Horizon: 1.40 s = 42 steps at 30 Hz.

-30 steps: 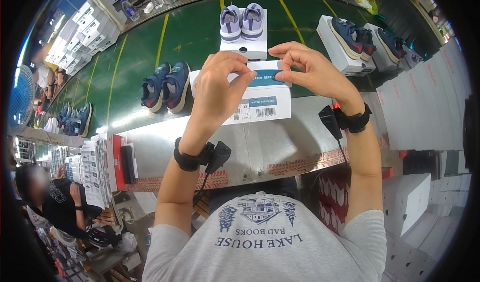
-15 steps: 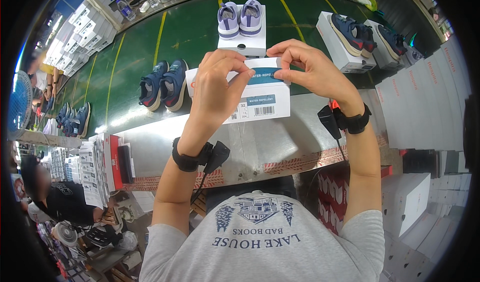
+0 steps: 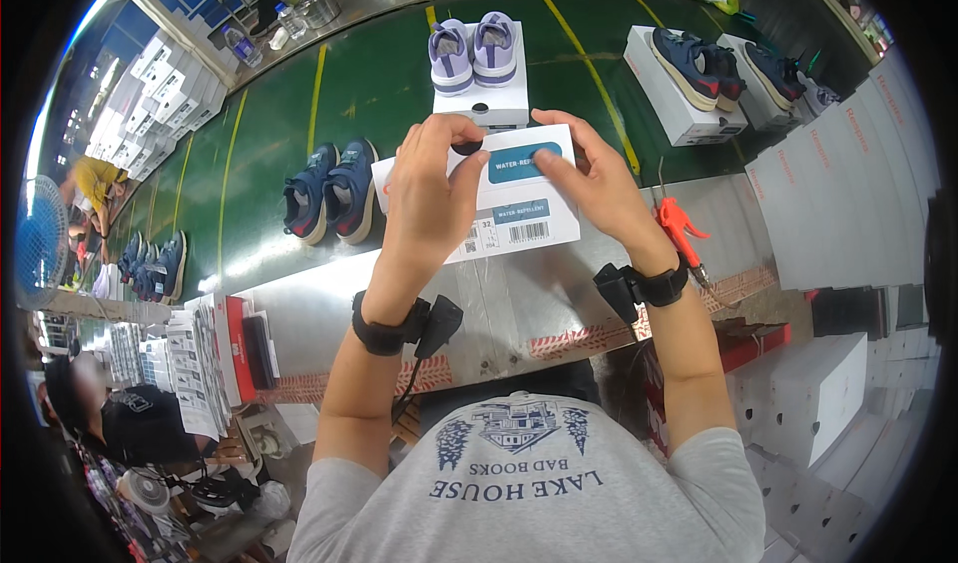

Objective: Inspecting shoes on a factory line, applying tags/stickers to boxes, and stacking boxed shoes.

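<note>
A white shoe box (image 3: 519, 226) lies on the grey metal table edge (image 3: 519, 303) in front of me, its end face toward me. Both hands are on it. My left hand (image 3: 431, 199) grips the left part of the end face, thumb near a dark round spot. My right hand (image 3: 591, 179) presses its fingers on a teal label (image 3: 519, 164) stuck to the upper part of that face. A smaller teal label and a barcode sticker (image 3: 527, 232) sit below. Black bands with small devices are on both wrists.
The green conveyor (image 3: 379, 74) carries lavender shoes (image 3: 473, 52) on a white box, a navy pair (image 3: 329, 192) to the left, and navy shoes (image 3: 694, 62) on boxes at right. A red tool (image 3: 681, 226) lies by my right wrist. White boxes (image 3: 848, 194) stack right; a person (image 3: 130, 425) sits lower left.
My right hand has come down from the box's top edge onto the teal label, which now shows more. The box has stayed in place between my hands.
</note>
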Each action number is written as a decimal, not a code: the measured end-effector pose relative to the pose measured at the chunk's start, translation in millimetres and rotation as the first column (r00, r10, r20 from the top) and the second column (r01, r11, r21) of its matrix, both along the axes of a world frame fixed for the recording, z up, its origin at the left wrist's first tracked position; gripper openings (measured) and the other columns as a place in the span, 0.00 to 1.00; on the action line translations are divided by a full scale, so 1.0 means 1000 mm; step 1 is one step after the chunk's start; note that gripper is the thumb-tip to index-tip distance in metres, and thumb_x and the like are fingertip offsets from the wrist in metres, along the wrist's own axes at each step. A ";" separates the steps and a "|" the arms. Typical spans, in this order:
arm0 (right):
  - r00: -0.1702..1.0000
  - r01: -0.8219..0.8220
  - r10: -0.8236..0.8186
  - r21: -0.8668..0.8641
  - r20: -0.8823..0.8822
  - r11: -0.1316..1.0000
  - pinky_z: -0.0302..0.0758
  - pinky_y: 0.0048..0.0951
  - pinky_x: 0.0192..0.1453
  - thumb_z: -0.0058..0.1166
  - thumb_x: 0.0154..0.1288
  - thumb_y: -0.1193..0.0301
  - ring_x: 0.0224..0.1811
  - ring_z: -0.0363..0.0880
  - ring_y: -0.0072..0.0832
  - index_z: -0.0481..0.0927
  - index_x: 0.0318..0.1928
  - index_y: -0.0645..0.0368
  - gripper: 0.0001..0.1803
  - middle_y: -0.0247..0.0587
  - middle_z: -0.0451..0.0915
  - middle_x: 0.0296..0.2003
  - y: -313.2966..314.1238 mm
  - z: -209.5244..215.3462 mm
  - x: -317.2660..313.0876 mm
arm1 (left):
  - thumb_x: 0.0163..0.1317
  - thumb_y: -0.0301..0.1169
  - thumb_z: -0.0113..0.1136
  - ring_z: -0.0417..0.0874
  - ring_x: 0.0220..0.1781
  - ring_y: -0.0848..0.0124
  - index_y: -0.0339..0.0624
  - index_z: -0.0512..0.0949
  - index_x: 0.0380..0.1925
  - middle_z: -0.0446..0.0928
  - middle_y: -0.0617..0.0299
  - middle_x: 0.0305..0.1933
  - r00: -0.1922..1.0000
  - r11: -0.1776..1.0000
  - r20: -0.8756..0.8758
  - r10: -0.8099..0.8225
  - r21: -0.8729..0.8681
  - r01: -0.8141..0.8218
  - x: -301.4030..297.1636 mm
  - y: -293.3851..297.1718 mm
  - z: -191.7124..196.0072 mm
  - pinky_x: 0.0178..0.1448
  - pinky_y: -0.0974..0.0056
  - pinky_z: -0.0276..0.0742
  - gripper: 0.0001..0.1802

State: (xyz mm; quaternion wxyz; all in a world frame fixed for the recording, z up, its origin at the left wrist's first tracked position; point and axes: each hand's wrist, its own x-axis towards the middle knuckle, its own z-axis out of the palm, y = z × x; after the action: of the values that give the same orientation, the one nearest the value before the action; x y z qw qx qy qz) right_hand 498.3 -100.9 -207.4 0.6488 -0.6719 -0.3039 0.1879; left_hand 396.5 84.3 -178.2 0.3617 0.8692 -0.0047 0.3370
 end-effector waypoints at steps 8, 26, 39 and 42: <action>0.329 0.469 -0.062 -0.106 0.942 0.877 0.54 0.50 0.81 0.57 0.70 0.60 0.80 0.57 0.45 0.70 0.70 0.64 0.33 0.53 0.66 0.73 0.010 0.018 -0.024 | 0.63 0.11 0.45 0.85 0.51 0.56 0.33 0.75 0.47 0.82 0.49 0.47 0.998 0.998 -0.020 -0.056 0.009 0.056 0.006 0.004 -0.001 0.59 0.59 0.77 0.16; 0.509 0.376 0.228 -0.453 0.830 0.808 0.78 0.42 0.58 0.72 0.55 0.53 0.60 0.72 0.46 0.71 0.67 0.57 0.42 0.45 0.76 0.57 -0.021 0.042 -0.022 | 0.61 0.18 0.62 0.82 0.56 0.62 0.38 0.77 0.52 0.79 0.54 0.57 0.996 0.995 0.081 -0.041 -0.082 0.048 -0.027 0.051 -0.002 0.56 0.62 0.79 0.18; 0.467 0.327 0.228 -0.406 0.854 0.853 0.81 0.41 0.50 0.73 0.53 0.51 0.54 0.76 0.42 0.77 0.56 0.59 0.36 0.42 0.80 0.51 -0.013 0.052 -0.032 | 0.51 0.52 0.72 0.86 0.50 0.48 0.48 0.77 0.51 0.86 0.46 0.39 0.609 0.842 -0.695 0.383 0.533 0.078 -0.039 0.206 -0.133 0.54 0.48 0.76 0.32; 0.428 0.284 0.225 -0.367 0.875 0.886 0.81 0.39 0.50 0.74 0.52 0.51 0.53 0.77 0.42 0.77 0.54 0.60 0.36 0.41 0.81 0.50 0.002 0.057 -0.042 | 0.49 0.58 0.73 0.85 0.53 0.49 0.48 0.83 0.47 0.85 0.44 0.44 0.568 0.853 -0.700 0.433 0.521 -0.008 -0.044 0.210 -0.153 0.56 0.49 0.78 0.33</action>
State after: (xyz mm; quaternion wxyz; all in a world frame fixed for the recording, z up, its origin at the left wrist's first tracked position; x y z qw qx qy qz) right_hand 456.6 -98.5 -150.5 0.2067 -0.8052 -0.5363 -0.1463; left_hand 352.4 294.5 -331.1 0.0602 0.9785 0.1895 -0.0549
